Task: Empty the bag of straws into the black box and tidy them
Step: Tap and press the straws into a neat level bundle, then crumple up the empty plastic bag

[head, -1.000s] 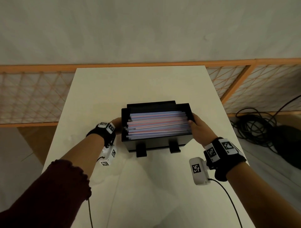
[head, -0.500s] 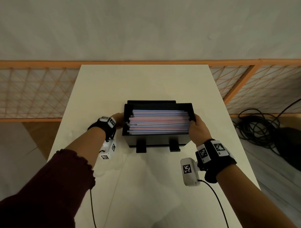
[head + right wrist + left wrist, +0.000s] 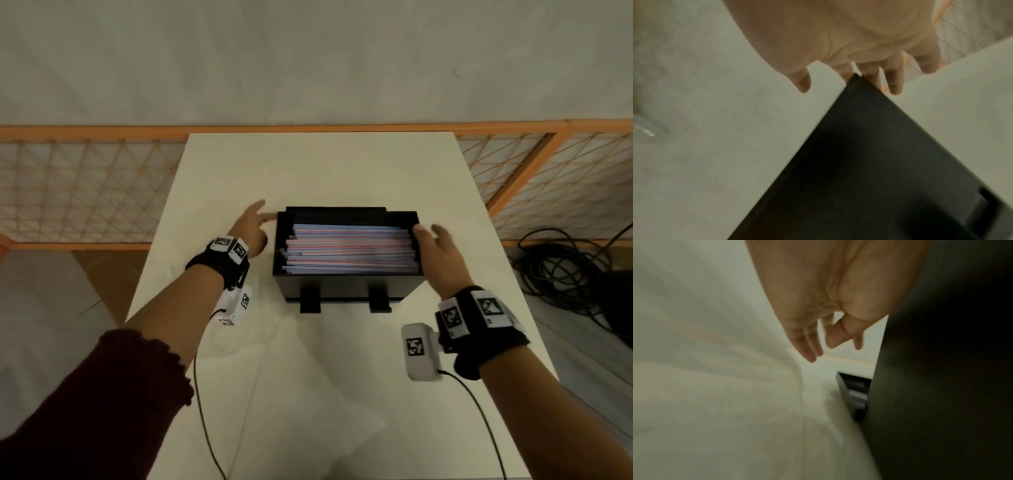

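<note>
The black box stands in the middle of the white table, and pink, blue and white straws lie lengthwise inside it. My left hand is just off the box's left wall, fingers straight and spread, holding nothing. The right hand hovers over the box's right rim with relaxed, spread fingers. From the left wrist, my left hand shows beside the dark box wall. From the right wrist, my right hand hangs above a corner of the box. No bag shows.
An orange-framed mesh fence runs behind and right of the table. Coiled black cables lie on the floor at the right. Wrist-camera cables trail over the near table surface.
Both hands have let go of the box's sides and opened, moving slightly away. The box now sits on the table.
</note>
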Demonstrator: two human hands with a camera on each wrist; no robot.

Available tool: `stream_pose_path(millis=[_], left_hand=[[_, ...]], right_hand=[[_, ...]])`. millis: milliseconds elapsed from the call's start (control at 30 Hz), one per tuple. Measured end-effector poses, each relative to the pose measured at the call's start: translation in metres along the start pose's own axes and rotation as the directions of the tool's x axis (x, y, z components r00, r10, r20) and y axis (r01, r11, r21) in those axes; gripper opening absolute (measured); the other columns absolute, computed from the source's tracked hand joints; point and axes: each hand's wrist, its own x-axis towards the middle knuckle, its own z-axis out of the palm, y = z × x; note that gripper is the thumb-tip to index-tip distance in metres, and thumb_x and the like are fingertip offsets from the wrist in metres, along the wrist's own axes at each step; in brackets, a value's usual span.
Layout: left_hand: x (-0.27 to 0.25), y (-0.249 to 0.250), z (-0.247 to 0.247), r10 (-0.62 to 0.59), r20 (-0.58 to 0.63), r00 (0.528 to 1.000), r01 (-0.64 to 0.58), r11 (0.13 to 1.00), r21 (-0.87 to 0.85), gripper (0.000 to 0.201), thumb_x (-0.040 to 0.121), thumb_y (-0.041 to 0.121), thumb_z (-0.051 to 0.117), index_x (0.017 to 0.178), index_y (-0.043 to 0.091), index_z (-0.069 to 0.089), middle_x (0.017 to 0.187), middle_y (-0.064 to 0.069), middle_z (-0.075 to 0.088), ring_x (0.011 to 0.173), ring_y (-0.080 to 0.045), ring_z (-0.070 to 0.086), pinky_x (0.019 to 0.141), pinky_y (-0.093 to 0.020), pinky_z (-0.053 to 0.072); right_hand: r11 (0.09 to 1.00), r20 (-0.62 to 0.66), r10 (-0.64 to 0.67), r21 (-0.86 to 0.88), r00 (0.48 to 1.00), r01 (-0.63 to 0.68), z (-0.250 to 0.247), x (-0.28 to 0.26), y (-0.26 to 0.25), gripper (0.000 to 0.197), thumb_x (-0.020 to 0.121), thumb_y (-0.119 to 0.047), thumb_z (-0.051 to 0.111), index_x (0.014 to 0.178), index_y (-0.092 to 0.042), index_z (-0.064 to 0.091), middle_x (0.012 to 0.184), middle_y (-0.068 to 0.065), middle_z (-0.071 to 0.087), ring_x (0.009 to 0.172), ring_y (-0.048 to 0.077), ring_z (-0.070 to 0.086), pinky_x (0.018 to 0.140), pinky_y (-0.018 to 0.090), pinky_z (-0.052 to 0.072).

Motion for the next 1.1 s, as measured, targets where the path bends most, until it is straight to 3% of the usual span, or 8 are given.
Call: stream_pose_path(millis=[133, 333, 467, 567, 733, 900, 1000, 1100], left_hand=[[-0.027, -0.017, -0.039, -0.148, -0.324, 0.935, 0.155, 0.988, -0.004, 0.043, 0.086, 0.013, 0.057, 0.129, 0.017, 0.057, 0.145, -0.015, 0.039, 0.132, -0.033, 0.039, 0.110, -0.036, 0.031], [-0.071, -0.068, -0.004, -0.570, 0.029, 0.821, 0.553, 0.806, 0.212, 0.124, 0.049, 0.081, 0.066, 0.148, 0.026, 0.017, 0.155, -0.018, 0.012, 0.138, -0.043, 0.022, 0.112, -0.054, 0.025], [-0.095, -0.076, 0.014, -0.590, 0.007, 0.807, 0.579, 0.795, 0.181, 0.081, 0.081, 0.013, 0.066, 0.147, 0.031, 0.022, 0.147, -0.020, 0.017, 0.129, -0.046, 0.034, 0.102, -0.048, 0.039], [-0.108, -0.059, -0.001, -0.364, -0.321, 0.874, 0.349, 0.931, -0.105, 0.051, 0.085, -0.005, 0.050, 0.133, 0.012, 0.050, 0.127, -0.025, 0.043, 0.114, -0.040, 0.052, 0.096, -0.035, 0.041], [-0.123, 0.011, -0.054, -0.304, -0.653, 0.694, -0.237, 0.759, -0.606, 0.033, 0.084, 0.006, 0.065, 0.116, 0.002, 0.056, 0.113, -0.019, 0.061, 0.103, -0.030, 0.061, 0.092, -0.043, 0.051], [-0.150, 0.080, -0.031, -0.035, -0.504, 0.863, -0.367, 0.641, -0.674, 0.025, 0.079, 0.010, 0.064, 0.100, -0.001, 0.056, 0.084, -0.015, 0.064, 0.078, -0.014, 0.063, 0.070, -0.035, 0.053], [-0.161, 0.086, -0.009, 0.211, -0.334, 0.919, -0.383, 0.682, -0.623, 0.021, 0.082, -0.003, 0.060, 0.102, -0.008, 0.059, 0.081, -0.002, 0.060, 0.075, 0.010, 0.060, 0.071, -0.012, 0.046], [-0.162, 0.076, -0.004, 0.175, -0.251, 0.952, -0.305, 0.614, -0.728, 0.046, 0.069, 0.025, 0.064, 0.115, 0.028, 0.058, 0.121, -0.010, 0.052, 0.110, -0.002, 0.054, 0.091, -0.016, 0.044]], right_hand=[[0.936, -0.150, -0.317, -0.210, 0.937, 0.283, -0.010, -0.011, -0.014, 0.058, 0.089, -0.049, 0.050, 0.135, -0.015, 0.043, 0.141, 0.012, 0.045, 0.130, 0.029, 0.041, 0.111, 0.048, 0.030], [0.767, -0.091, -0.619, -0.282, 0.780, 0.576, 0.013, -0.030, -0.033, 0.064, 0.080, -0.055, 0.046, 0.129, -0.014, 0.049, 0.136, 0.012, 0.049, 0.129, 0.028, 0.042, 0.109, 0.048, 0.033], [0.688, 0.015, -0.703, -0.239, 0.711, 0.685, 0.038, -0.047, -0.038, 0.049, 0.085, -0.030, 0.063, 0.128, -0.010, 0.051, 0.133, 0.013, 0.048, 0.124, 0.026, 0.045, 0.105, 0.031, 0.036], [0.684, 0.173, -0.702, -0.108, 0.691, 0.722, 0.053, -0.067, -0.051, 0.034, 0.087, -0.018, 0.063, 0.119, -0.012, 0.057, 0.099, 0.001, 0.062, 0.085, 0.016, 0.062, 0.078, 0.029, 0.053], [0.782, 0.399, -0.545, -0.073, 0.737, 0.619, 0.077, -0.092, -0.082, 0.041, 0.085, -0.055, 0.052, 0.107, -0.022, 0.061, 0.082, 0.003, 0.071, 0.066, 0.015, 0.066, 0.072, 0.037, 0.056], [0.897, 0.753, -0.215, 0.404, 0.621, -0.179, 0.093, -0.092, -0.110, 0.056, 0.078, -0.072, 0.043, 0.112, -0.031, 0.061, 0.108, 0.005, 0.069, 0.097, 0.029, 0.067, 0.083, 0.044, 0.054], [0.840, 0.616, -0.289, 0.530, 0.732, -0.114, 0.090, -0.079, -0.113, 0.047, 0.075, -0.034, 0.066, 0.114, -0.010, 0.054, 0.100, 0.020, 0.061, 0.089, 0.037, 0.062, 0.068, 0.038, 0.048], [0.817, 0.339, -0.303, 0.573, 0.891, 0.060, 0.082, -0.062, -0.103, 0.070, 0.081, 0.000, 0.062, 0.139, -0.008, 0.023, 0.108, 0.005, 0.059, 0.094, 0.021, 0.064, 0.074, 0.031, 0.057]])
